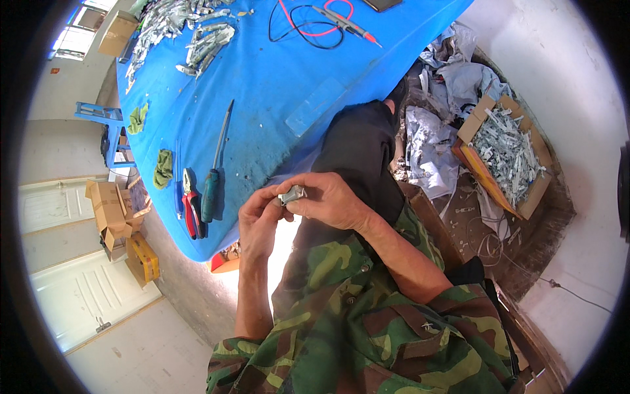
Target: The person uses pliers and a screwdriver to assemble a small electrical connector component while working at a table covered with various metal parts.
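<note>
Seen from above, w/ the person's own forearms in camouflage sleeves rising from the bottom edge, both hands meet just above the lap. The left hand (259, 223) is curled narrow, thumb and fingertips pinched on the near-left end of a small grey metal part (292, 194). The right hand (331, 200) comes in from the other side, thumb and forefinger closed on the same part's right end, so the piece is held between the two hands, touching both. Its long axis runs roughly left to right, tilted slightly up toward the right hand; finer detail is too small to tell. Neither hand is clearly nearer: both grip it, the right wrapping more of it. Just left of the left hand, on the near edge of the blue table (275, 85), lie red-handled pliers (190, 210) and a green-handled screwdriver (213, 177), side by side, long axes pointing away from the person. Beyond the hands, mid table, a clear plastic strip (315, 105). Farther still, black and red test leads w/ probes (321, 23), and to the far left heaps of silver metal pieces (184, 29). Off to the right of the right hand, well apart, on the floor, an open cardboard box (482, 115) full of similar silver pieces amid crumpled paper.
</note>
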Demonstrator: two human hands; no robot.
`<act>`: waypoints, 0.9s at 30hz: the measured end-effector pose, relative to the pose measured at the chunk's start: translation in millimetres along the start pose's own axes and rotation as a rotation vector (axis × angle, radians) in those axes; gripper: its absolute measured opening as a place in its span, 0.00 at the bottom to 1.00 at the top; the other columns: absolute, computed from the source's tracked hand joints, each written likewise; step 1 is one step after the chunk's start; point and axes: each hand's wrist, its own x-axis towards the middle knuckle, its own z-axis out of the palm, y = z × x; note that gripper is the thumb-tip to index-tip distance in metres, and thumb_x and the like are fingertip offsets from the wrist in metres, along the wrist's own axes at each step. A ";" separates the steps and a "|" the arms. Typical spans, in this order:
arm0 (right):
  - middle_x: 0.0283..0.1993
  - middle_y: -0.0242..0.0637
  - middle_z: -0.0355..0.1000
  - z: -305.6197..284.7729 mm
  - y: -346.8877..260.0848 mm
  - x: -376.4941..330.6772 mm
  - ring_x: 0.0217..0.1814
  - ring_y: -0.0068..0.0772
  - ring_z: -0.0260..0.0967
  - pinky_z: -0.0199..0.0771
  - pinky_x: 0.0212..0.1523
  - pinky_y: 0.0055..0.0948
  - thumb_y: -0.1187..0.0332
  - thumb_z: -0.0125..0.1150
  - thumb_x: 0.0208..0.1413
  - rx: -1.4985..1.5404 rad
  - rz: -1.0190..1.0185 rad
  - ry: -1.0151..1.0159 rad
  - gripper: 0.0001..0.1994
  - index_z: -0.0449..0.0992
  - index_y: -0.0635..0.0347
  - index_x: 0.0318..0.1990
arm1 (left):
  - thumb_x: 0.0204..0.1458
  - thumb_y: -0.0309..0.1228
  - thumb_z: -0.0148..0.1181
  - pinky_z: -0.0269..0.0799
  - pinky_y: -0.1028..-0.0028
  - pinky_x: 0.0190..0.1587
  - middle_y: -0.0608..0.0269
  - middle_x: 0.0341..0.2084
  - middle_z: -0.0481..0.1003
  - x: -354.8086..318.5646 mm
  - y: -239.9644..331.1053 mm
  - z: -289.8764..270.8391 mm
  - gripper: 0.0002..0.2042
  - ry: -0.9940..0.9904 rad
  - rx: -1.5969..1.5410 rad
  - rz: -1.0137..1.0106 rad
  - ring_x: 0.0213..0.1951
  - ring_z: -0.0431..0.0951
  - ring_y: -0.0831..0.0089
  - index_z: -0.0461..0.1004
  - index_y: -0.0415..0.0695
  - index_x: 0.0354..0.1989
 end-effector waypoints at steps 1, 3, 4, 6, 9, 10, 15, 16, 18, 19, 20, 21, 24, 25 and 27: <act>0.37 0.28 0.76 0.0 1.8 0.2 0.38 0.18 0.74 0.77 0.42 0.21 0.80 0.63 0.61 -0.023 -0.011 0.001 0.12 0.80 0.66 0.52 | 0.64 0.21 0.56 0.77 0.74 0.37 0.58 0.38 0.82 0.5 0.0 -0.7 0.09 0.000 -0.023 -0.009 0.32 0.79 0.73 0.79 0.34 0.49; 0.37 0.28 0.75 1.4 8.0 1.2 0.37 0.17 0.73 0.75 0.40 0.21 0.80 0.63 0.61 -0.016 -0.046 0.015 0.12 0.81 0.64 0.51 | 0.65 0.23 0.55 0.78 0.73 0.39 0.58 0.39 0.81 0.6 -1.4 -4.3 0.09 -0.030 -0.077 -0.018 0.34 0.79 0.73 0.78 0.35 0.49; 0.37 0.27 0.75 2.1 11.0 1.7 0.36 0.17 0.72 0.74 0.39 0.20 0.80 0.63 0.60 -0.012 -0.063 0.022 0.12 0.81 0.64 0.51 | 0.65 0.24 0.55 0.78 0.72 0.41 0.59 0.40 0.81 0.5 -3.5 -8.1 0.09 -0.059 -0.108 -0.018 0.36 0.80 0.73 0.78 0.36 0.49; 0.35 0.27 0.73 2.5 15.2 3.1 0.35 0.17 0.70 0.72 0.38 0.22 0.79 0.64 0.58 -0.112 -0.091 0.038 0.12 0.83 0.61 0.49 | 0.66 0.26 0.55 0.78 0.71 0.43 0.59 0.40 0.81 0.1 -6.7 -11.2 0.09 -0.088 -0.156 -0.024 0.38 0.81 0.73 0.77 0.37 0.49; 0.33 0.27 0.70 2.5 13.3 3.7 0.34 0.19 0.67 0.70 0.37 0.24 0.78 0.66 0.55 -0.295 -0.157 0.052 0.12 0.84 0.57 0.47 | 0.66 0.26 0.56 0.79 0.72 0.44 0.60 0.40 0.80 0.5 -10.9 -12.0 0.08 -0.062 -0.193 -0.039 0.39 0.81 0.73 0.77 0.37 0.49; 0.32 0.27 0.68 2.6 11.7 3.5 0.34 0.20 0.66 0.69 0.36 0.25 0.78 0.67 0.55 -0.361 -0.183 0.054 0.13 0.85 0.55 0.47 | 0.67 0.27 0.56 0.79 0.72 0.44 0.60 0.40 0.80 1.3 -13.3 -11.2 0.08 -0.037 -0.195 -0.042 0.39 0.81 0.73 0.76 0.37 0.49; 0.38 0.29 0.73 0.9 7.3 1.3 0.40 0.20 0.70 0.72 0.40 0.23 0.80 0.67 0.54 -0.413 -0.140 0.050 0.13 0.83 0.59 0.48 | 0.66 0.27 0.58 0.77 0.73 0.40 0.60 0.37 0.80 3.1 -17.7 -10.1 0.08 0.092 -0.164 -0.024 0.36 0.80 0.74 0.77 0.36 0.48; 0.38 0.28 0.73 0.8 6.8 1.0 0.39 0.19 0.70 0.72 0.40 0.23 0.80 0.68 0.54 -0.418 -0.147 0.056 0.13 0.83 0.59 0.48 | 0.66 0.27 0.58 0.76 0.73 0.38 0.60 0.36 0.80 2.2 -14.9 -5.6 0.08 0.141 -0.102 -0.014 0.34 0.79 0.74 0.77 0.35 0.48; 0.39 0.28 0.73 1.8 4.4 -0.2 0.40 0.20 0.70 0.73 0.41 0.23 0.79 0.68 0.55 -0.424 -0.146 0.084 0.13 0.83 0.59 0.48 | 0.66 0.27 0.59 0.75 0.74 0.35 0.58 0.35 0.81 -0.7 -6.4 -1.8 0.09 0.205 -0.021 0.013 0.33 0.78 0.75 0.77 0.34 0.48; 0.40 0.28 0.73 2.3 3.8 -0.5 0.40 0.20 0.71 0.73 0.42 0.23 0.78 0.68 0.55 -0.427 -0.144 0.098 0.12 0.83 0.59 0.48 | 0.66 0.27 0.59 0.76 0.74 0.35 0.58 0.35 0.81 -3.3 -0.7 -2.7 0.09 0.219 -0.002 0.030 0.32 0.78 0.75 0.77 0.34 0.48; 0.41 0.28 0.73 2.5 6.7 0.5 0.40 0.19 0.71 0.73 0.42 0.22 0.77 0.69 0.55 -0.397 -0.165 0.117 0.12 0.82 0.59 0.48 | 0.65 0.27 0.59 0.76 0.74 0.35 0.57 0.35 0.81 -5.1 3.7 -3.3 0.09 0.233 0.017 0.047 0.32 0.78 0.75 0.77 0.34 0.48; 0.41 0.27 0.73 2.9 11.7 2.1 0.40 0.18 0.71 0.74 0.42 0.22 0.77 0.70 0.56 -0.366 -0.188 0.139 0.12 0.82 0.59 0.48 | 0.65 0.28 0.59 0.76 0.75 0.34 0.56 0.36 0.82 -5.4 6.6 -2.5 0.10 0.255 0.059 0.069 0.31 0.78 0.76 0.77 0.34 0.48; 0.42 0.28 0.74 3.9 21.2 4.8 0.40 0.16 0.71 0.74 0.41 0.21 0.73 0.70 0.58 -0.243 -0.125 0.168 0.12 0.81 0.58 0.49 | 0.65 0.28 0.60 0.77 0.76 0.35 0.55 0.36 0.82 -6.4 23.1 0.4 0.10 0.293 0.103 0.113 0.31 0.79 0.76 0.77 0.34 0.49; 0.42 0.28 0.75 1.8 18.3 3.5 0.40 0.15 0.71 0.74 0.41 0.21 0.72 0.70 0.59 -0.208 -0.085 0.185 0.12 0.81 0.58 0.49 | 0.65 0.29 0.60 0.77 0.76 0.35 0.55 0.35 0.82 -5.4 29.1 8.2 0.11 0.344 0.191 0.127 0.31 0.79 0.77 0.77 0.34 0.50; 0.40 0.28 0.76 7.5 9.3 4.5 0.40 0.14 0.70 0.74 0.40 0.20 0.70 0.69 0.60 -0.194 0.000 0.144 0.12 0.80 0.58 0.50 | 0.65 0.28 0.60 0.72 0.78 0.32 0.58 0.35 0.81 -0.3 33.8 -3.9 0.11 0.393 0.215 0.175 0.29 0.76 0.80 0.76 0.36 0.52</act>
